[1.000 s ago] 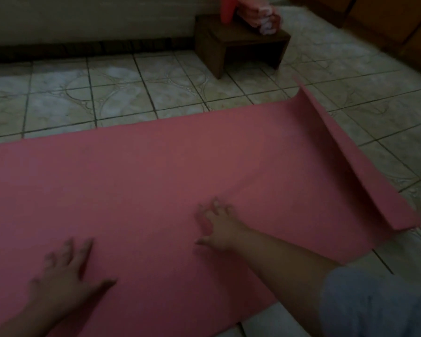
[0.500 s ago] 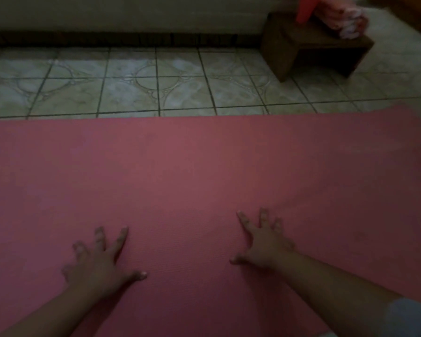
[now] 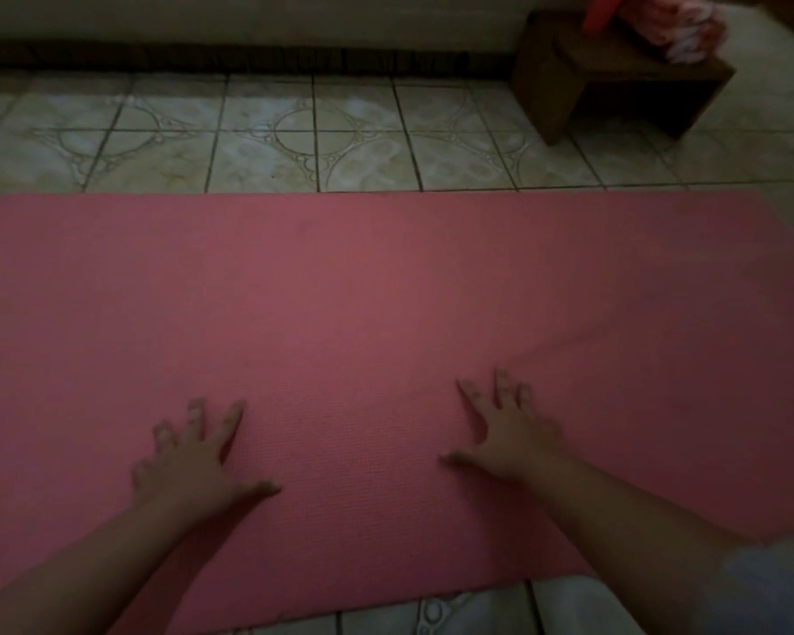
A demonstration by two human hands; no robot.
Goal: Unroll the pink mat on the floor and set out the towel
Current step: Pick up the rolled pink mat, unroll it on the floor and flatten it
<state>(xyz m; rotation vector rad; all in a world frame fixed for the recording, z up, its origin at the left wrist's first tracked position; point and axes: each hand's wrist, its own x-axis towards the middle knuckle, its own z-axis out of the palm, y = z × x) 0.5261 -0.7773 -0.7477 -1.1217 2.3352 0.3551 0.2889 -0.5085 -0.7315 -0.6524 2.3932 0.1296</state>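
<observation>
The pink mat lies spread flat across the tiled floor, running left to right past both edges of the view. My left hand presses palm-down on it near the front, fingers spread. My right hand presses flat on the mat a little to the right, fingers spread too. A folded pink and white towel rests on a low wooden stool at the far right by the wall.
Patterned beige floor tiles lie between the mat and the wall's dark skirting. A red object stands on the stool beside the towel. Tiles also show at the front edge below the mat.
The mat's raised right end seen a second ago is out of view; the mat now looks flat. My view has swung left. Both hands stay pressed on the mat, closer together.
</observation>
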